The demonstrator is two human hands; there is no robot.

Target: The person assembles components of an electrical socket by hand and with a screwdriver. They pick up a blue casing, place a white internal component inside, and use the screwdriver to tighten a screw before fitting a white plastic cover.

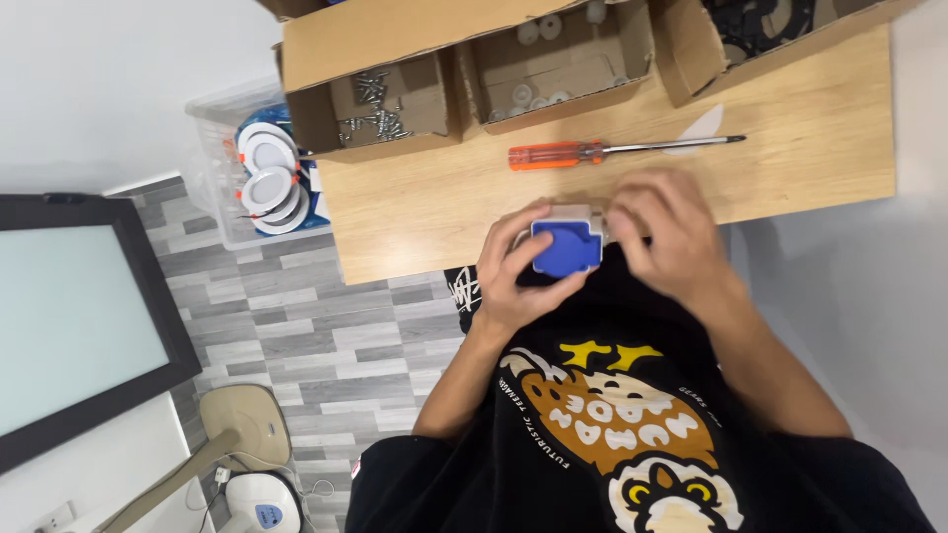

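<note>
Now | my left hand (513, 276) grips the blue-faced socket box (566, 242) at the table (415, 217) edge | right hand (664, 232) pinches its side | orange screwdriver (592, 151) lies untouched, so I judge fastening not yet done

Bare tabletop (810, 128) lies free right of the screwdriver (612, 151); cardboard boxes (474, 89) apparently block the far edge.

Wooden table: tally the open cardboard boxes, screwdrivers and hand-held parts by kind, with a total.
Open cardboard boxes: 3
Orange-handled screwdriver: 1
Blue-and-grey part held in both hands: 1
Total: 5
</note>
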